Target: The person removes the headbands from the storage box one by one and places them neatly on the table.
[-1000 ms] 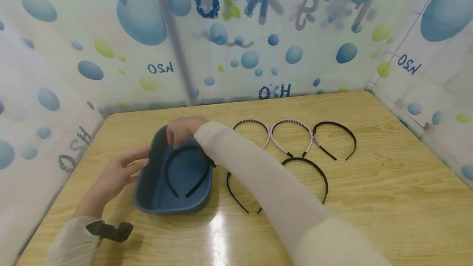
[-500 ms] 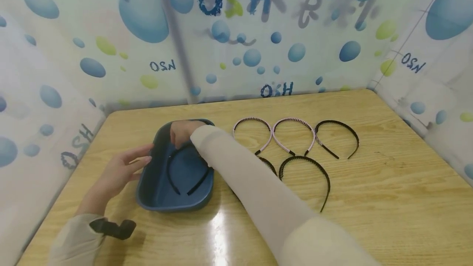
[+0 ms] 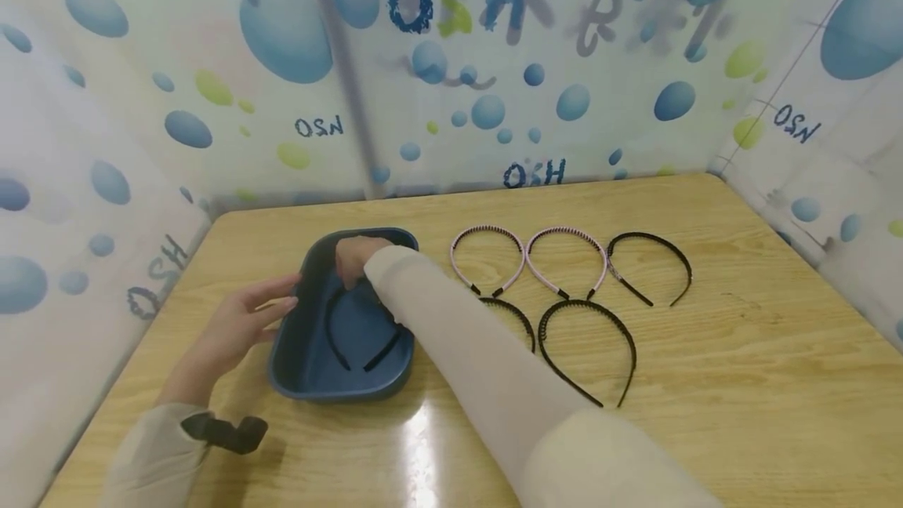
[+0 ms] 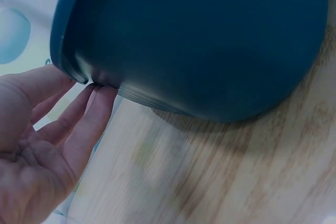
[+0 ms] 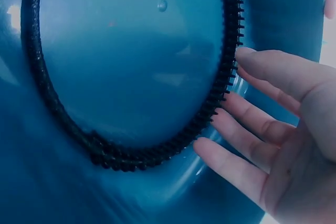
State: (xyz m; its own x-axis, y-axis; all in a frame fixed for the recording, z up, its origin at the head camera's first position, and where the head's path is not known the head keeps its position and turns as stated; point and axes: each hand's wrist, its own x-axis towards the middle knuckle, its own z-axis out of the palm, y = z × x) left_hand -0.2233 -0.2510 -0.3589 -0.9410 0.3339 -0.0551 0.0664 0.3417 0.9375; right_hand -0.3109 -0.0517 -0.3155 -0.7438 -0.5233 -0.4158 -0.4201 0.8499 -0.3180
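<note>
A dark blue plastic basin (image 3: 331, 396) stands on the left half of the wooden table. A black toothed headband (image 3: 331, 335) lies inside it, open ends toward me. My right hand (image 3: 353, 261) reaches into the far end of the basin. In the right wrist view its fingers (image 5: 252, 135) are straight and lie against the headband (image 5: 121, 158) on the basin floor (image 5: 131, 51), not curled round it. My left hand (image 3: 261, 312) is open at the basin's left side, and its fingertips (image 4: 100, 95) touch the outer wall (image 4: 210, 40) just under the rim.
To the right of the basin lie two pink headbands (image 3: 487, 257) (image 3: 567, 257), a thin black one (image 3: 649, 265), a black toothed one (image 3: 585, 343), and another black one (image 3: 511, 316) partly hidden by my right sleeve. Bubble-patterned walls enclose the table on three sides.
My right hand has lowered the black headband into the basin and loosened its hold; the fingers now lie straight against it. My left hand has stayed at the basin's side.
</note>
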